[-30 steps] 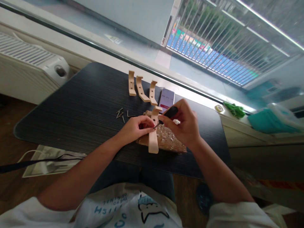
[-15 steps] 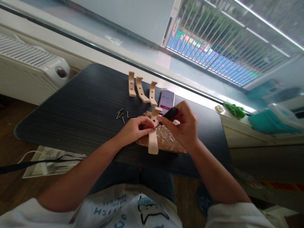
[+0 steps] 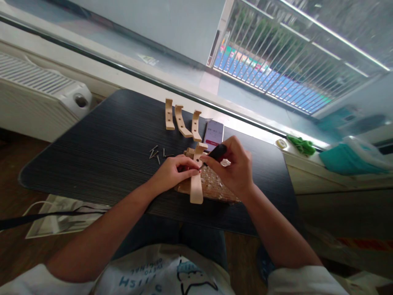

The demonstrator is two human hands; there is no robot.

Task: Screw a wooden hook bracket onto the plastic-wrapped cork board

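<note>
Here's the right hand (image 3: 236,166) with its fingers closed around the black handle of a screwdriver (image 3: 217,152), the thin tip slanting down towards the left hand (image 3: 173,172), whose thumb and forefinger come together at that tip; whether they pinch anything there, you can't tell. Right under those fingertips lies a pale wooden hook (image 3: 196,192), across a brown block in clear wrapping (image 3: 217,182), its upper hole showing just beyond the left fingers. And it's close quarters: the left fingers cover the spot where the tip lands, and the right hand hides part of the block. Just past the left hand, a little scatter of screws (image 3: 154,152); farther beyond, three more wooden hooks (image 3: 180,119) side by side, holes showing. Straight ahead of the right hand, a phone (image 3: 214,133) lies screen up, near the block. All of it sits on a dark, grained table (image 3: 92,151) with rounded corners, wide open to the left of the left hand. Farther left, a white radiator (image 3: 39,82); well off beyond the right hand, a green cloth (image 3: 301,144) and a teal tub (image 3: 353,155) by the window, and outside it, a metal railing (image 3: 270,61).
</note>
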